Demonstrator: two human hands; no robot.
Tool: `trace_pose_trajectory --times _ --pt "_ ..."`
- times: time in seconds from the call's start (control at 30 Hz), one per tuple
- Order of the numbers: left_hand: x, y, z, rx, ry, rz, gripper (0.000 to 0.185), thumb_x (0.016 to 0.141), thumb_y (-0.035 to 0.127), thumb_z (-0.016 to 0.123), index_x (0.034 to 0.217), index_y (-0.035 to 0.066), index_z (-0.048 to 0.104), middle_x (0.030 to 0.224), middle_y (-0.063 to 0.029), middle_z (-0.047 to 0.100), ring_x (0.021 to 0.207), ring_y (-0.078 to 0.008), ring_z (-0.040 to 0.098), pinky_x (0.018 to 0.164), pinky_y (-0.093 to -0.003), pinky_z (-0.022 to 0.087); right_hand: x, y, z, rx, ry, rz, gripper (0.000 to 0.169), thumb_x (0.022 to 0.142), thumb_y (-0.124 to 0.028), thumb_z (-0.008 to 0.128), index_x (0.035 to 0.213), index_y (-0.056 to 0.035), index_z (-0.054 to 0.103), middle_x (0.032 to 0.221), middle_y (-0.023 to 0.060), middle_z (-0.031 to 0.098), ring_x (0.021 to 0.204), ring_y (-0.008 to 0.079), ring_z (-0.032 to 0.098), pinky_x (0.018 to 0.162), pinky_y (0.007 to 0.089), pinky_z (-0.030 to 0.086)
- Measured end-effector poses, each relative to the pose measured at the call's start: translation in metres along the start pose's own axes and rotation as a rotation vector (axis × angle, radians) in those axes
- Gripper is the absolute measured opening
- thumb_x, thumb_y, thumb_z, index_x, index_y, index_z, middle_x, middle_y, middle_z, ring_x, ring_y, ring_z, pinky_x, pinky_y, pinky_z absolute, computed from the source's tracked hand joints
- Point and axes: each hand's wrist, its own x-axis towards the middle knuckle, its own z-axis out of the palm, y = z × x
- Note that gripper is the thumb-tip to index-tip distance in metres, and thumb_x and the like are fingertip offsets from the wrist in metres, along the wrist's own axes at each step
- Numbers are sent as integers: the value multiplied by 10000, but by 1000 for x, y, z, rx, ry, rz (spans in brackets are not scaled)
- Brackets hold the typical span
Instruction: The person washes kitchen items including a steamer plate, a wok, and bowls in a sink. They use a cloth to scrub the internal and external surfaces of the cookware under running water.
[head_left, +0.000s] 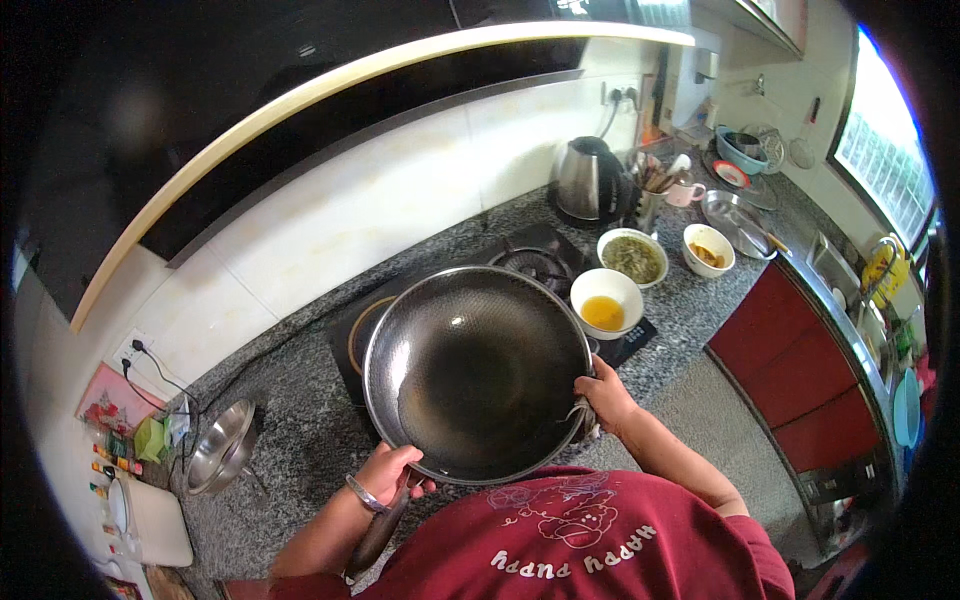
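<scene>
Both my hands hold a large dark wok (487, 375) with a textured interior and shiny rim. It is tilted towards me above a black cooktop (568, 244). My left hand (386, 472) grips it at the near left, thumb on the rim, beside the base of the long handle (376, 541). At the right edge, my right hand (609, 396) grasps the wok's side. A greyish cloth (587, 426) shows under that hand. The inside looks bare apart from a faint brownish sheen. Just beyond the right rim stands a white bowl (583, 291) with yellow liquid.
Behind that bowl are a bowl of green food (632, 257) and another bowl (694, 259) with brownish-yellow contents. An electric kettle (579, 180) and a utensil holder (646, 210) stand near the wall. Metal bowls (221, 446) sit left. A range hood (360, 97) overhangs the cooktop.
</scene>
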Motion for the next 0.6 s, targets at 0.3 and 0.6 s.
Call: trace_pose_trajectory --times 0.3,0.6 --pt "30 13 139 128 -179 -94 152 808 112 491 924 18 520 656 -123 583 478 -192 557 353 -274 379 -90 -30 -136 -66 326 -172 586 686 8 473 1262 39 369 993 163 577 829 226 583 736 314 484" --pt "107 -22 320 242 -404 -372 132 819 98 506 906 3 537 702 -148 602 508 -196 552 360 -268 366 -198 -50 -308 -65 641 -102 454 692 -48 483 1141 19 471 877 110 581 743 171 536 682 294 448"
